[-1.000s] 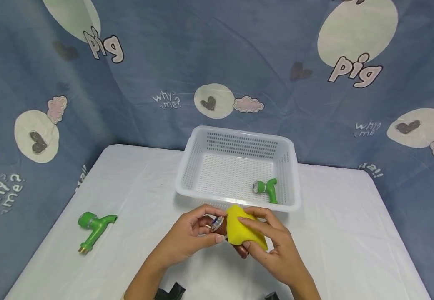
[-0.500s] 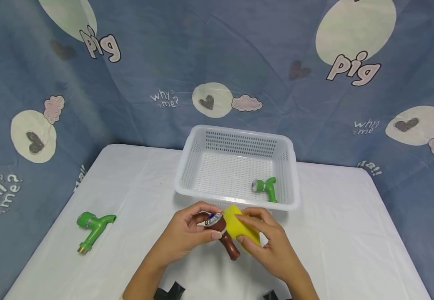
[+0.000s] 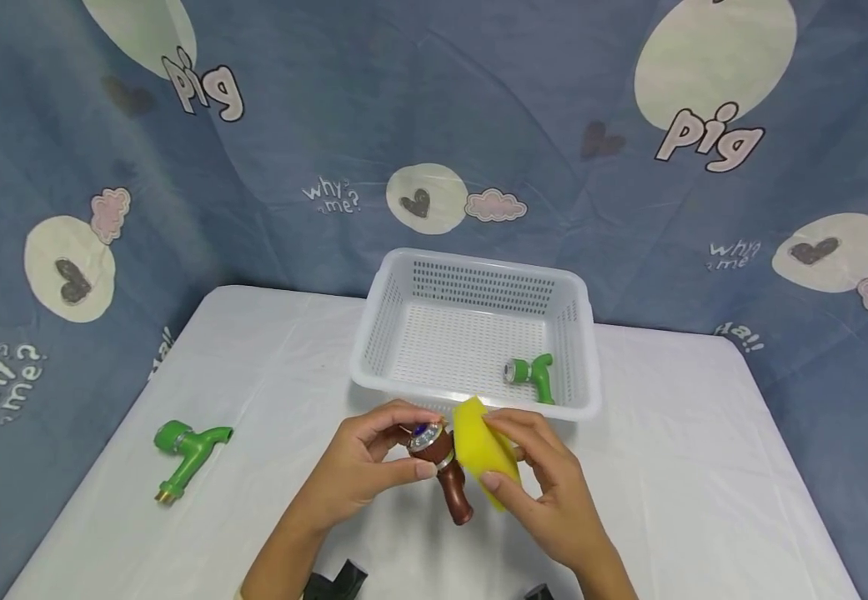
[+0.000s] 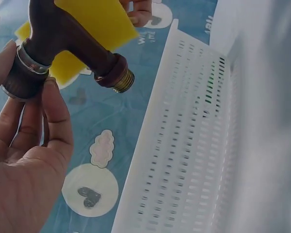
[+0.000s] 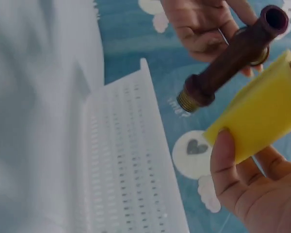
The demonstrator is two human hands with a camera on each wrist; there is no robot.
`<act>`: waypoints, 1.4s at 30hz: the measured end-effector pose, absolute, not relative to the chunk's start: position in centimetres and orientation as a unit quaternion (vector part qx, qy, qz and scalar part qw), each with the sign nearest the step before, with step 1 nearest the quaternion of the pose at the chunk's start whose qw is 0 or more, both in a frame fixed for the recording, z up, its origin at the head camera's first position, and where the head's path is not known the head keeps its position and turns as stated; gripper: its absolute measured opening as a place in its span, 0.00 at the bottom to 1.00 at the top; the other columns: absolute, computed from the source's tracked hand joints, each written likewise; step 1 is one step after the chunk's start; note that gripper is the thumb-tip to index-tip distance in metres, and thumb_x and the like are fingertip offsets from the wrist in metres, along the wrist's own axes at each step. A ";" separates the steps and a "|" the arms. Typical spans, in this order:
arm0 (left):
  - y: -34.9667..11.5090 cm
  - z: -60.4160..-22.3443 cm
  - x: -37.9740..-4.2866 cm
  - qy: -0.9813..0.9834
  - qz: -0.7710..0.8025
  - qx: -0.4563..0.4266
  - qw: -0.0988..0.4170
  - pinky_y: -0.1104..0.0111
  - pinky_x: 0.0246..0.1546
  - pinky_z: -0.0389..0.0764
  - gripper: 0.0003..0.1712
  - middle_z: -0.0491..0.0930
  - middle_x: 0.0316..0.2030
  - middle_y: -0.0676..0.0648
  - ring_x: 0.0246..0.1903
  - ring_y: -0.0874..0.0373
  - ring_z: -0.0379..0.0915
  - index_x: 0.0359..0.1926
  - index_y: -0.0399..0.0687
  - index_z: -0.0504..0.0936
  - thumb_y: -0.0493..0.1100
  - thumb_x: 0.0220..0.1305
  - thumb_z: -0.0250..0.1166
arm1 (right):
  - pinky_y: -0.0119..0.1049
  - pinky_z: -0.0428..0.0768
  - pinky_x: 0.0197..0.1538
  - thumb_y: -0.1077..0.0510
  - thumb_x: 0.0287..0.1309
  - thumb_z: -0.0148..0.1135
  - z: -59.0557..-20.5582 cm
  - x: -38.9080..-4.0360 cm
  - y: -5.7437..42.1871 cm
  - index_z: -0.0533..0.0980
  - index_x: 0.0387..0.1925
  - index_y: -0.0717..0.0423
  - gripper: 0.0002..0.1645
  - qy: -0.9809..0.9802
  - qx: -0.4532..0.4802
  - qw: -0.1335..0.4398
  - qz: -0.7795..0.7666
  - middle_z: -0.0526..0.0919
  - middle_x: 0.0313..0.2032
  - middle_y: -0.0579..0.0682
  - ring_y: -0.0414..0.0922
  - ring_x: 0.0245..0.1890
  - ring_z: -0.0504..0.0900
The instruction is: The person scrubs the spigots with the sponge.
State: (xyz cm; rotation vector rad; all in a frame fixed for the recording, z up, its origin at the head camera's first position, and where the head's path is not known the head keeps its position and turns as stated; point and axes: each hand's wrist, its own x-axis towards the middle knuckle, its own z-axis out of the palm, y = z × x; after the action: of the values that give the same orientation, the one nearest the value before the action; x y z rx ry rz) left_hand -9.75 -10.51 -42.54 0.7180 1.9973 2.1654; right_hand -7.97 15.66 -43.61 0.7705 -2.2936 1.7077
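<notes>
Faced a blue cloth backdrop [image 3: 524, 92] printed with pale ovals, grey hearts, pink clouds and white lettering. Saw before it a table [image 3: 704, 467] under white covering. Noted toward its far edge a white rectangular plastic basket [image 3: 482, 287] with slotted walls. Found, raised over the table on the basket's near side, the bare left hand [image 3: 358, 467], thumb and fingers pinching a tap's knob, and the bare right hand [image 3: 563, 500], thumb and fingers pinching opposite faces of a yellow block-shaped sponge [image 3: 484, 450]. Saw the sponge just beside that reddish-brown tap [image 3: 453, 490], outlet aimed at the near edge; could not tell touching from merely close. Spotted a green tap with a brass end [image 3: 192, 457] lying on the table, left of the hands, and another green tap with a silvery cap [image 3: 539, 377] in the basket's near right corner. Made out the brown round knob [image 3: 428, 448], silver-capped with a blue centre, and, in the left wrist view, the brass threaded end [image 4: 124, 82].
</notes>
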 end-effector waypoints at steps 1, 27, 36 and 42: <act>-10.5 -42.5 -9.7 0.659 0.712 0.239 0.052 0.63 0.56 0.83 0.26 0.82 0.55 0.41 0.52 0.46 0.80 0.60 0.43 0.84 0.31 0.61 0.76 | 0.35 0.83 0.45 0.68 0.61 0.73 -43.6 -8.0 15.5 0.77 0.67 0.50 0.33 -0.771 0.266 0.090 0.572 0.78 0.62 0.49 0.47 0.54 0.79; -10.7 -42.7 -9.8 0.587 0.765 0.252 0.078 0.58 0.50 0.86 0.26 0.81 0.60 0.39 0.51 0.46 0.85 0.62 0.27 0.78 0.27 0.64 0.72 | 0.29 0.76 0.61 0.63 0.53 0.78 -44.2 -8.1 15.2 0.81 0.63 0.48 0.34 -0.842 0.232 0.220 0.435 0.74 0.62 0.52 0.52 0.61 0.73; -10.6 -42.6 -9.7 0.579 0.770 0.250 0.091 0.57 0.48 0.87 0.26 0.81 0.59 0.40 0.50 0.45 0.86 0.62 0.29 0.79 0.27 0.63 0.73 | 0.35 0.74 0.62 0.64 0.49 0.78 -44.4 -8.6 14.9 0.83 0.59 0.49 0.33 -0.870 0.229 0.262 0.349 0.75 0.60 0.55 0.55 0.58 0.70; -10.6 -42.7 -9.9 0.571 0.774 0.257 0.095 0.59 0.47 0.87 0.26 0.81 0.59 0.39 0.49 0.45 0.86 0.62 0.27 0.78 0.25 0.63 0.72 | 0.32 0.73 0.63 0.64 0.49 0.78 -44.5 -8.8 15.5 0.83 0.60 0.51 0.33 -0.873 0.206 0.265 0.354 0.75 0.61 0.56 0.56 0.60 0.69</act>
State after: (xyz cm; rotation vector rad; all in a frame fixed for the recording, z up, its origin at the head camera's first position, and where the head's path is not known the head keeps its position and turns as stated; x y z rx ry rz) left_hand -9.85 -10.64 -42.75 0.7622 1.6939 2.2944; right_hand -8.76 15.50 -44.55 0.5564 -2.3580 0.9565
